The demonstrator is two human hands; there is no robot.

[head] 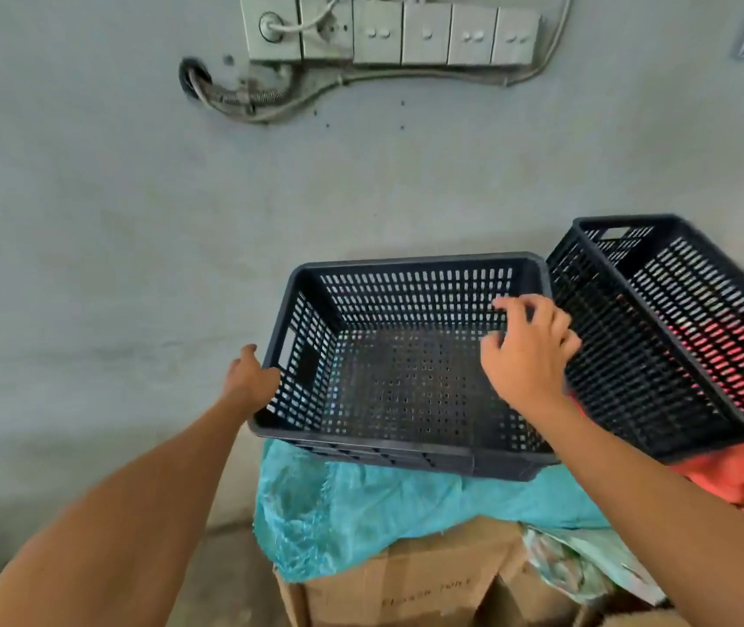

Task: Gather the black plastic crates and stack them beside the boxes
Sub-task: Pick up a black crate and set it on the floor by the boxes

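Note:
A black slotted plastic crate point(406, 377) rests on a teal sack over cardboard boxes, open side up and empty. My left hand point(250, 373) grips its left wall at the handle slot. Above the crate's right side my right hand point(526, 350) hovers with fingers spread, holding nothing. A second black crate point(669, 328) lies tilted to the right, leaning on orange-red cloth seen through its slots.
The teal woven sack point(361, 500) drapes a cardboard box point(406, 586) below the crates. Orange cloth point(741, 481) lies at the right. A grey wall point(135, 219) stands close behind, with a row of switches and sockets point(388, 31) and loose cables.

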